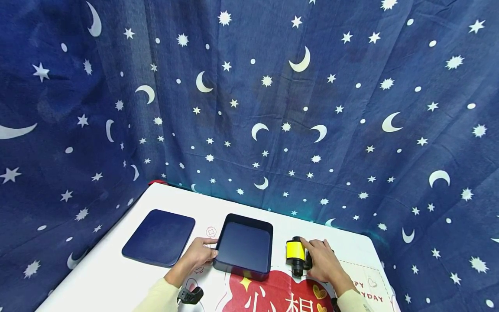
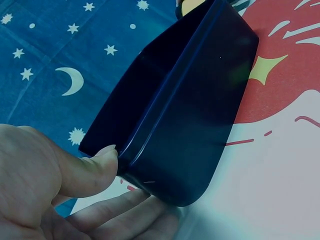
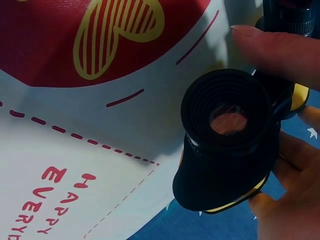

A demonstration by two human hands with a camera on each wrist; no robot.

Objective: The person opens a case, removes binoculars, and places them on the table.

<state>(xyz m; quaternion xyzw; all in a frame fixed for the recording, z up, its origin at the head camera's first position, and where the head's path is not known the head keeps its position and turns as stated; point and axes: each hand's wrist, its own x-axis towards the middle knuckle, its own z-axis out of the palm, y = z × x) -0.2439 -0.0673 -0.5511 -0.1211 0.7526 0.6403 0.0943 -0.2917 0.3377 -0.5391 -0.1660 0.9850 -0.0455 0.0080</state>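
The left hand (image 1: pixel 200 255) held the box (image 1: pixel 244 245) by its near corner on the desk (image 1: pixel 117 277). The right hand (image 1: pixel 321 260) gripped the binoculars (image 1: pixel 297 255) beside it. Holding the box steady and gripping the binoculars firmly would have helped.

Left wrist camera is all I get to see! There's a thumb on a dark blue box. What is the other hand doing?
Observer: The right hand grips yellow and black binoculars on the table, right of the box.
Operator: Is anything inside the box?
Observer: No, the head view shows only its bare dark bottom.
Operator: Does it have a lid?
Observer: A flat dark blue lid lies on the table to the box's left, apart from it.
Operator: Can you see into the binoculars?
Observer: The right wrist view shows one round rubber eyepiece with a glass lens.
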